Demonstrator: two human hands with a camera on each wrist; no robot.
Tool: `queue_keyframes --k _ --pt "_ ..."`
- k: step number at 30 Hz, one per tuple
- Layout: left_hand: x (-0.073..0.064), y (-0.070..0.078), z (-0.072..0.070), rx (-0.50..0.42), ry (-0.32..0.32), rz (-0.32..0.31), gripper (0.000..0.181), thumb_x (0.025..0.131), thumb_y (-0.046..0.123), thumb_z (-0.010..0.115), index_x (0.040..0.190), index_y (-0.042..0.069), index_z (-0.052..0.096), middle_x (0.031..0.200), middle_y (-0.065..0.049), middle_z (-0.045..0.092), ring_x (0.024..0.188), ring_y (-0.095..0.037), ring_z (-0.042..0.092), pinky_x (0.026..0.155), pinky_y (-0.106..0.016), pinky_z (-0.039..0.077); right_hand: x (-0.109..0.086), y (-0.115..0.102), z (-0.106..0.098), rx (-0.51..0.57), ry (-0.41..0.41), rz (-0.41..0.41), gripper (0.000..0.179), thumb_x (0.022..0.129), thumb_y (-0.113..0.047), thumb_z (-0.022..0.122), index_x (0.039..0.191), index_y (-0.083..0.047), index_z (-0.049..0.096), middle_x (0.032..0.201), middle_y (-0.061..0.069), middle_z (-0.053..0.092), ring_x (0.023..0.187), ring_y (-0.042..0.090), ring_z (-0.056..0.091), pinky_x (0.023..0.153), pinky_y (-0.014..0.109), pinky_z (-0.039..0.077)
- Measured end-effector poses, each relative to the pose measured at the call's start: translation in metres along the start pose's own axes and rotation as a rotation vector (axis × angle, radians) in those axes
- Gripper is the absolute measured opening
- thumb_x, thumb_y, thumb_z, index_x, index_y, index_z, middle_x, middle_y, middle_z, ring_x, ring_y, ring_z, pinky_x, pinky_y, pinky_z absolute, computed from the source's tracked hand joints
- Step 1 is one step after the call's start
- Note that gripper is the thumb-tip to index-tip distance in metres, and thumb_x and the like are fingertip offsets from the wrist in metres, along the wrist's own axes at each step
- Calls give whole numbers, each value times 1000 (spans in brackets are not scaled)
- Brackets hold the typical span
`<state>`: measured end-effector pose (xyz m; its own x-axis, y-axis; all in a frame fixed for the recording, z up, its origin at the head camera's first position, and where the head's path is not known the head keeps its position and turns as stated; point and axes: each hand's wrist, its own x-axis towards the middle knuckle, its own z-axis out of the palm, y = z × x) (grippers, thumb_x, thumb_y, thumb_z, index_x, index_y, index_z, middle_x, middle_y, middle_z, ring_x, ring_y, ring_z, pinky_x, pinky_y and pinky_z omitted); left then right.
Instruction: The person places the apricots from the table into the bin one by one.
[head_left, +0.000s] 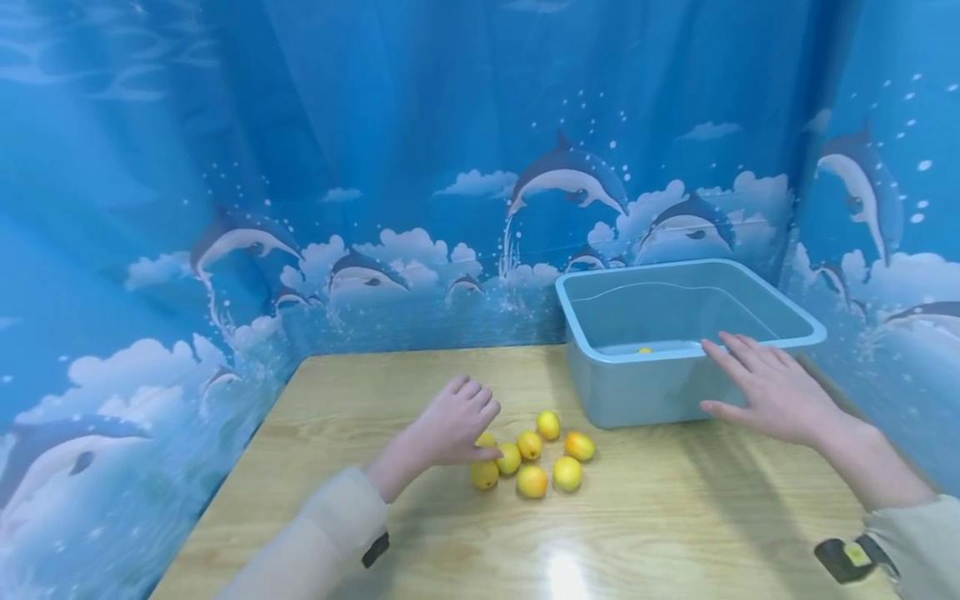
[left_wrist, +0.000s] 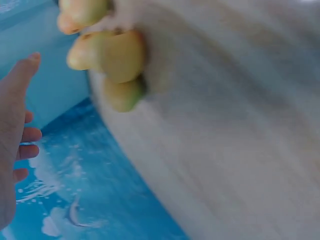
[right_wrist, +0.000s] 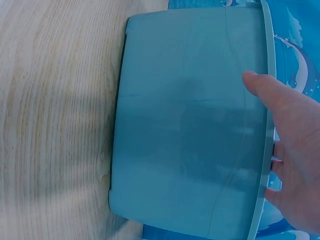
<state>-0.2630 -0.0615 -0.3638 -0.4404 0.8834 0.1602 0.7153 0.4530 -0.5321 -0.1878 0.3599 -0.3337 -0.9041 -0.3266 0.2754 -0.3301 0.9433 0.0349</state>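
Note:
Several small yellow-orange fruits lie in a loose cluster on the table; their exact kind I cannot tell. My left hand hovers at the cluster's left side and hides part of some fruits. In the left wrist view, the fruits are apart from this hand, whose thumb is extended and which holds nothing. A blue-grey plastic bin stands at the back right. Over its front rim, my right hand is spread with no object in it. Inside the bin, one bit of yellow fruit shows.
The wooden table carries the bin and the fruits. A blue curtain printed with dolphins closes off the back and both sides. The bin's tall front wall fills much of the right wrist view.

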Motion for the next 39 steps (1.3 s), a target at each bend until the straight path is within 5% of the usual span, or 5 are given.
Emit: queue_keyframes --k 13,22,31,39 --pt "-30 13 34 -41 -116 48 59 80 70 45 95 15 60 98 -2 57 96 -19 53 94 -39 37 -2 5 0 2 20 -5 88 81 -46 66 144 0 26 138 32 30 124 49 28 95 61 22" --pt "-30 21 42 -82 -80 50 55 82 67 47 98 15 56 95 -1 53 93 -18 51 93 -37 38 -5 9 -2 -1 15 12 89 80 -45 67 145 -1 24 139 32 28 125 49 27 95 62 21" --pt "-31 28 45 -102 -151 33 57 84 66 45 108 16 57 98 1 54 96 -16 51 92 -37 39 -2 8 3 2 36 -27 89 81 -44 67 145 -2 22 137 32 30 124 49 28 94 62 22" --pt "-32 32 44 -188 -57 12 43 82 60 51 92 18 57 90 3 52 88 -14 50 88 -37 40 1 6 5 -1 40 -45 88 81 -44 67 145 -2 23 137 32 31 123 49 29 94 61 23"
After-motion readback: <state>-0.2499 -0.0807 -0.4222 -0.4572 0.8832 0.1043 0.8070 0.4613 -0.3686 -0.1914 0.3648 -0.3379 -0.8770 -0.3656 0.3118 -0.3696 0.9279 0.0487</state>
